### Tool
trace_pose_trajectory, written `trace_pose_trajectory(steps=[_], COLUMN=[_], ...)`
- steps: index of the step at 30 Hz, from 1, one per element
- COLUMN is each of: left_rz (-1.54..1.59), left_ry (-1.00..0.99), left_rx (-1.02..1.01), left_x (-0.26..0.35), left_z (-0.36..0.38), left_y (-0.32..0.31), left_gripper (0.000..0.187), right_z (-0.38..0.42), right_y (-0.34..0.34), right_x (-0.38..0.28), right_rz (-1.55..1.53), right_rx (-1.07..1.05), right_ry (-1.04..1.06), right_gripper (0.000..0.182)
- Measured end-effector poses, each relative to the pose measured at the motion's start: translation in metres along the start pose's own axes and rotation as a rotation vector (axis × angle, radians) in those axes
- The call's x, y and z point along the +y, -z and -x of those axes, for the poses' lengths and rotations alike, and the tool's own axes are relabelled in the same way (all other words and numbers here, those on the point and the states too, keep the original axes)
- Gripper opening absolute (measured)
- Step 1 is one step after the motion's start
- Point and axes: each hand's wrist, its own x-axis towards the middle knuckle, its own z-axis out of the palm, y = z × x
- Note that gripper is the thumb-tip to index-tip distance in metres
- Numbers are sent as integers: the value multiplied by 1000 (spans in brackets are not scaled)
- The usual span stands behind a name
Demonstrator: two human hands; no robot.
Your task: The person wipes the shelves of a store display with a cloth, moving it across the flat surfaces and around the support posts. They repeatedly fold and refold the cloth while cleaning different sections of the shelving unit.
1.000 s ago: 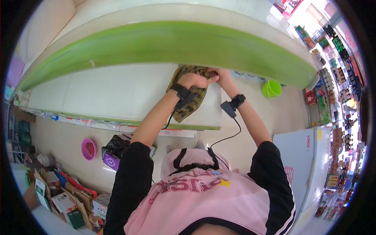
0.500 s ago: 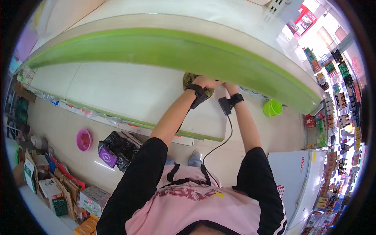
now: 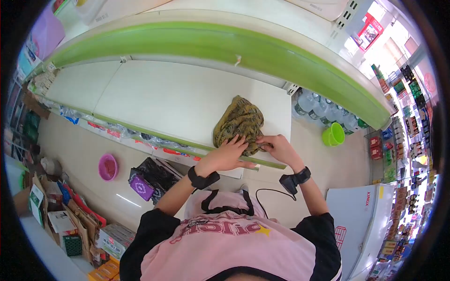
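Observation:
A crumpled olive-brown patterned cloth [image 3: 240, 122] lies on the right part of the white shelf [image 3: 159, 96], close to its green front edge. My left hand [image 3: 228, 154] rests with spread fingers on the near left side of the cloth. At the cloth's near right corner, my right hand [image 3: 277, 149] pinches its edge between thumb and fingers. Both wrists wear black straps with small black devices.
Above the cloth runs an upper shelf with a green edge [image 3: 187, 40]. Water bottles [image 3: 323, 108] and a green bucket [image 3: 333, 135] stand at right, a white freezer [image 3: 351, 220] below them. On the floor at left are a pink basin [image 3: 108, 167] and a black bag [image 3: 157, 175].
Both hands have come back toward my body, out from under the upper shelf. The cloth now lies nearer the front edge and shows fully. My left hand has spread on it.

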Motion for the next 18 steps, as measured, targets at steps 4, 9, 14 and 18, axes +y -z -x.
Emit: trace_pose_trajectory(steps=[4, 9, 14, 18], left_rz=[182, 139, 43, -143], left_ry=[-39, -3, 127, 131], left_rx=[4, -175, -255, -286], left_x=[-19, -45, -76, -105], left_z=[4, -27, -72, -116], left_y=[6, 21, 59, 92], left_gripper=[92, 92, 98, 89], right_z=[-7, -51, -124, -180], right_y=[-10, -12, 0, 4], right_x=[-8, 3, 30, 76], right_rz=[2, 105, 42, 13], right_rx=[34, 34, 62, 155], right_ry=[49, 64, 98, 216], right_gripper=[24, 23, 23, 22])
